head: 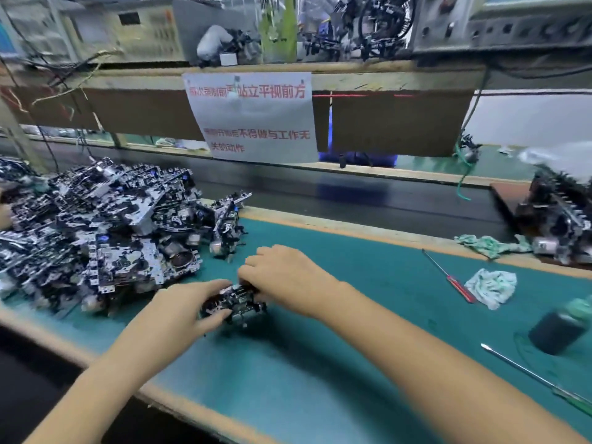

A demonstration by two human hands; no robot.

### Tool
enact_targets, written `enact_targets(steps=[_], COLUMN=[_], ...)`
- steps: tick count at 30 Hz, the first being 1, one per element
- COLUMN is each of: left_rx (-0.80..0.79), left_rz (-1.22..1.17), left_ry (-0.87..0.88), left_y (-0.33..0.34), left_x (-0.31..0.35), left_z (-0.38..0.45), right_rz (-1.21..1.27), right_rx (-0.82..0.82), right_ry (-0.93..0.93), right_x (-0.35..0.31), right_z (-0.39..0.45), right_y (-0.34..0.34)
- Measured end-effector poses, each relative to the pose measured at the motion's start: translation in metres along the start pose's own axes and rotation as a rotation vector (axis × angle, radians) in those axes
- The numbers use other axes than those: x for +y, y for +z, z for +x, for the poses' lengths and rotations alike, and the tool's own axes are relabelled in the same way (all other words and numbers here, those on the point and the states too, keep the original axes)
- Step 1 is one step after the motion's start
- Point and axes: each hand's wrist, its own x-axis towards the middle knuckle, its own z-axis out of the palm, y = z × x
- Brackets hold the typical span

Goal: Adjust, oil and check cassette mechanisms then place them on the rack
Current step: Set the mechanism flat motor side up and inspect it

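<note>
A small black and silver cassette mechanism [235, 302] lies on the green bench mat [320, 363] in the middle of the view. My left hand [182, 310] grips its left end, thumb on top and fingers curled under the front. My right hand [285, 275] holds its right end from above, fingers curled down over it and hiding that side. A large heap of cassette mechanisms [96, 232] is piled at the left, and one more mechanism [229, 224] stands on edge beside the heap. At the far right, mechanisms stand in a rack [557, 219].
A red-handled screwdriver [448, 277] and a crumpled cloth [491, 286] lie right of my hands. A black pot [555, 330] and a green-handled screwdriver [538, 378] lie nearer the right edge. Another cloth [490, 245] lies by the dark conveyor belt [368, 193]. A paper notice [253, 116] hangs above.
</note>
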Motion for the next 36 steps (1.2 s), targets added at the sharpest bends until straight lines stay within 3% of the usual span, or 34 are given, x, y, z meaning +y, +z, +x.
enact_targets(steps=[4, 9, 13, 17, 21, 24, 28, 32, 36], left_rx=[-0.033, 0.062, 0.149, 0.233, -0.014, -0.269, -0.447, -0.521, -0.464], left_rz=[-0.231, -0.281, -0.22, -0.204, -0.287, -0.547, -0.73, -0.728, -0.789], left_ry=[0.254, 0.593, 0.796, 0.941, 0.865, 0.68, 0.562, 0.529, 0.485], left_y=[0.017, 0.059, 0.097, 0.124, 0.126, 0.123, 0.125, 0.128, 0.134], left_x=[0.061, 0.138, 0.182, 0.199, 0.18, 0.175, 0.181, 0.183, 0.183], left_z=[0.019, 0.027, 0.032, 0.034, 0.037, 0.039, 0.045, 0.048, 0.042], right_rz=[0.032, -0.133, -0.347, -0.356, -0.206, -0.042, 0.155, 0.316, 0.422], right_rx=[-0.03, 0.144, 0.286, 0.343, 0.292, 0.457, 0.587, 0.593, 0.58], right_ry=[0.202, 0.474, 0.557, 0.54, 0.516, 0.668, 0.931, 1.02, 1.068], right_x=[0.013, 0.011, -0.003, -0.011, -0.015, -0.016, -0.014, -0.012, -0.011], right_z=[-0.097, -0.204, -0.26, -0.285, -0.303, -0.312, -0.312, -0.317, -0.317], right_y=[-0.015, -0.016, 0.004, 0.019, 0.018, 0.018, 0.019, 0.02, 0.02])
